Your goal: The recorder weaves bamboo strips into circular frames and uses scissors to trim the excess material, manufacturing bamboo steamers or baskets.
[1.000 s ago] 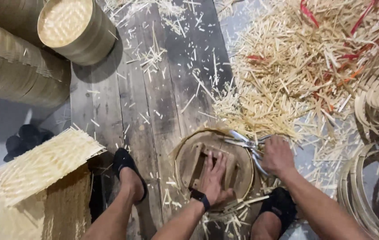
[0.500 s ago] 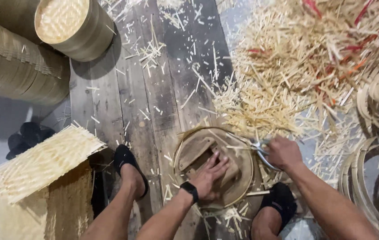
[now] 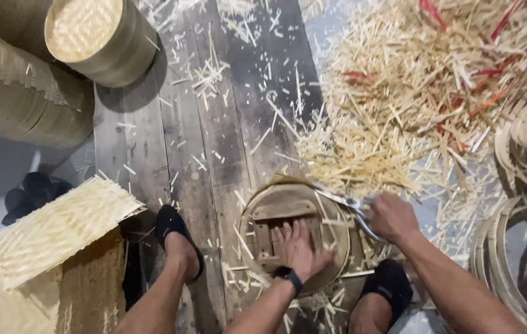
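Observation:
A round bamboo steamer frame point(image 3: 262, 210) with wooden cross slats lies on the plank floor between my feet. My left hand point(image 3: 300, 246) presses flat on its slats, fingers spread, a dark watch on the wrist. My right hand point(image 3: 392, 216) grips metal scissors point(image 3: 349, 201) at the frame's right rim, the blades pointing left along the upper edge.
A big heap of cut bamboo slivers point(image 3: 399, 117) covers the floor at upper right. Bamboo hoops point(image 3: 523, 247) pile at the right edge. Finished steamers point(image 3: 99, 37) stand at upper left, woven bamboo mats point(image 3: 53, 229) at lower left. My feet wear black sandals point(image 3: 174, 226).
My left hand has turned on the slats and the frame has rotated a little under it. The scissors have stayed at the right rim.

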